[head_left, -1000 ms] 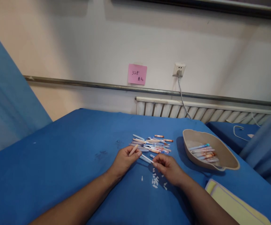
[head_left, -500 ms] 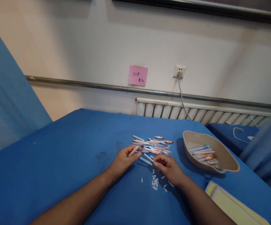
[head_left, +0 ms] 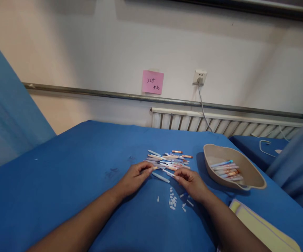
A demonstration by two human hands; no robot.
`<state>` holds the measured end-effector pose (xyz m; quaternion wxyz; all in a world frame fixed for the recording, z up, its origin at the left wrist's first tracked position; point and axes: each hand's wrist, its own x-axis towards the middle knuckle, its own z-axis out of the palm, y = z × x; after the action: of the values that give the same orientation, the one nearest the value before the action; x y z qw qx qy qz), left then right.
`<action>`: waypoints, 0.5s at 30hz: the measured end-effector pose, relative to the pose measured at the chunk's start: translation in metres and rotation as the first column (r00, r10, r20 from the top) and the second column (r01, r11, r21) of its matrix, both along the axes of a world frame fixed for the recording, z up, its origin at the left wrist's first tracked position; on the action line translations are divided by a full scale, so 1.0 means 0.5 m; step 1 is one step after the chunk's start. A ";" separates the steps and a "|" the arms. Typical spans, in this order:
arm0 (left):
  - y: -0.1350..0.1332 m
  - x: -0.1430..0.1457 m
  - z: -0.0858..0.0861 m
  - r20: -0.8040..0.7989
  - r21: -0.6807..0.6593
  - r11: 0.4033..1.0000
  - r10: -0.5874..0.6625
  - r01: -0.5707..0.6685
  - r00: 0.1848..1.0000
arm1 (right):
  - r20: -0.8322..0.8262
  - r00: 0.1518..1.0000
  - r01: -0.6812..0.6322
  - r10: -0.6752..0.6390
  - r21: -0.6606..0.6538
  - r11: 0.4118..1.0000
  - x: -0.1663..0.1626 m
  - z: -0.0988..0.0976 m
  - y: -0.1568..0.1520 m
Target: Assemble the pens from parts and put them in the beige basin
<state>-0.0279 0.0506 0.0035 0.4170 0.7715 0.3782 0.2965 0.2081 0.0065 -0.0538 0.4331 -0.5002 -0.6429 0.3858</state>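
My left hand (head_left: pixel 135 176) is closed on a peach pen barrel (head_left: pixel 155 168), and most of the barrel is hidden by the fingers. Between thumb and fingers, my right hand (head_left: pixel 190 182) pinches a thin white pen refill (head_left: pixel 168 172) that points left toward the barrel, a small gap apart from it. Just beyond both hands lies a pile of pens and pen parts (head_left: pixel 168 157). Under the gap between the hands rests a light blue barrel (head_left: pixel 161 177). Small white pieces (head_left: pixel 173 202), some cone-shaped, are scattered nearer to me.
A beige basin (head_left: pixel 256 178) at right holds several pens (head_left: pixel 226 170). In front of it lies a yellow folded cloth or pad (head_left: pixel 261 224). Blue cloth (head_left: pixel 75 175) covers the table. Behind stand a radiator (head_left: pixel 183 120) and a wall socket (head_left: pixel 199 77) with a plugged-in cable.
The peach barrel has turned in my left hand, so less of it shows. The refill lies flatter in my right hand, which has shifted slightly up and right. The view has tilted a little.
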 end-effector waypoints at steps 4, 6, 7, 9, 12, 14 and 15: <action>-0.002 0.001 0.007 -0.031 0.073 0.997 -0.018 0.020 0.999 | 0.061 0.998 -0.002 0.001 0.015 1.000 0.000 0.003 -0.002; -0.001 -0.001 0.007 -0.039 0.127 0.991 -0.042 0.046 0.998 | 0.108 0.994 -0.001 -0.003 0.039 0.999 0.004 0.008 -0.003; 0.000 -0.003 0.006 -0.046 0.159 0.985 -0.053 0.060 0.997 | 0.140 0.990 0.000 -0.008 0.060 0.998 0.007 0.011 -0.004; 0.001 -0.007 0.004 -0.078 0.229 0.969 -0.076 0.092 0.994 | 0.207 0.978 0.002 -0.025 0.111 0.994 0.013 0.017 -0.005; 0.000 -0.010 0.000 -0.156 0.324 0.937 -0.085 0.133 0.984 | 0.280 0.959 -0.007 -0.040 0.166 0.986 0.021 0.025 -0.007; -0.004 -0.009 -0.002 -0.219 0.355 0.921 -0.082 0.158 0.972 | 0.291 0.956 -0.010 -0.043 0.179 0.984 0.020 0.029 -0.009; -0.006 -0.007 -0.002 -0.246 0.361 0.917 -0.080 0.168 0.966 | 0.289 0.956 -0.011 -0.042 0.179 0.984 0.017 0.030 -0.010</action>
<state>-0.0315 0.0474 0.0023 0.2324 0.8886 0.3089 0.2469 0.2165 0.0013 -0.0387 0.3795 -0.5157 -0.7280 0.2451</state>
